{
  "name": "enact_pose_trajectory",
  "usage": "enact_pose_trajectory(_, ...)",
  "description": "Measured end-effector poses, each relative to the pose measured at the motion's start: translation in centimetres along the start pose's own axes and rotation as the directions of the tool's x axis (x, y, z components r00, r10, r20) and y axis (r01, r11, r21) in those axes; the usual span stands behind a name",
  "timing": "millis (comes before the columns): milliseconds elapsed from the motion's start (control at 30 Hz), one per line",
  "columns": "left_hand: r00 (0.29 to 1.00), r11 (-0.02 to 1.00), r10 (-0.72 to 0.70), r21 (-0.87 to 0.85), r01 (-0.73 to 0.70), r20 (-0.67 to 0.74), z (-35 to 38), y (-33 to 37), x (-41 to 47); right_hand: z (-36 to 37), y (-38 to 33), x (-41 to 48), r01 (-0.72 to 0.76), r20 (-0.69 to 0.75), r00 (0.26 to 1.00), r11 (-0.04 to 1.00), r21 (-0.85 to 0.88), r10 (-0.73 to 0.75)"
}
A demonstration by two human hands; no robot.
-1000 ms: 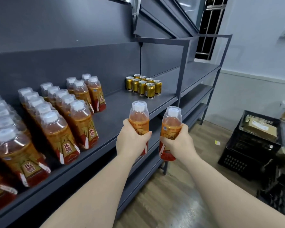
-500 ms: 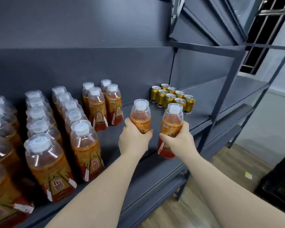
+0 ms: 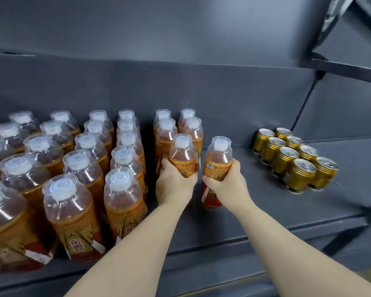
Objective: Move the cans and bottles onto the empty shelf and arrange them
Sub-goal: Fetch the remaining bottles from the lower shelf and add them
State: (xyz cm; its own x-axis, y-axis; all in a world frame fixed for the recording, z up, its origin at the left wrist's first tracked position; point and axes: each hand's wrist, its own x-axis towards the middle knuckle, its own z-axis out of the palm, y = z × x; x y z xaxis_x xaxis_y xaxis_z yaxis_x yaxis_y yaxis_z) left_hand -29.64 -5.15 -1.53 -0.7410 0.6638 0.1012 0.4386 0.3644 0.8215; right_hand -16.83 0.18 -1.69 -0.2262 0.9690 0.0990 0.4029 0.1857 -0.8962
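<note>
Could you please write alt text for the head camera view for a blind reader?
The left hand grips one orange drink bottle and the right hand a second bottle, both upright at a dark grey shelf. Rows of matching bottles stand to their left, gold cans to their right.

Eight gold cans [image 3: 286, 159] and at least twenty-four orange bottles [image 3: 124, 202], the leftmost rows cut off at the edge.
</note>
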Motion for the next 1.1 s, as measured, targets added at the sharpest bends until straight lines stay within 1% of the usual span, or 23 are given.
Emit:
enact_pose_trajectory(233, 0.993, 0.998, -0.056, -0.003, 0.056, -0.104, 0.5, -0.4, 1.4, 1.4, 0.1, 3.4, 0.089, 0.133, 0.987, 0.995, 0.051, -0.095)
enact_pose_trajectory(367, 0.988, 0.997, -0.075, -0.019, 0.073, -0.134, 0.8, -0.6, 1.8, 2.0, 0.3, 4.0, 0.114, 0.196, 0.971, 0.987, 0.113, -0.135)
enact_pose_trajectory(467, 0.985, 0.996, -0.087, -0.035, 0.083, -0.146, 1.0, -0.7, 2.1, 2.4, 0.5, 4.5, 0.131, 0.21, 0.965, 0.981, 0.14, -0.158)
enact_pose_trajectory(667, 0.982, 0.996, -0.088, -0.001, 0.089, -0.165, 1.4, -0.8, 2.7, 2.9, 1.0, 5.4, 0.168, 0.231, 0.952, 0.974, 0.155, -0.201)
enact_pose_trajectory(900, 0.984, 0.997, -0.071, 0.02, 0.075, -0.161, 1.5, -1.4, 3.0, 3.8, 1.6, 6.1, 0.173, 0.228, 0.95, 0.968, 0.181, -0.213)
enact_pose_trajectory(1100, 0.986, 0.997, -0.077, -0.014, 0.075, -0.149, 1.7, -1.4, 2.8, 3.9, 2.0, 5.9, 0.161, 0.242, 0.947, 0.965, 0.209, -0.21)
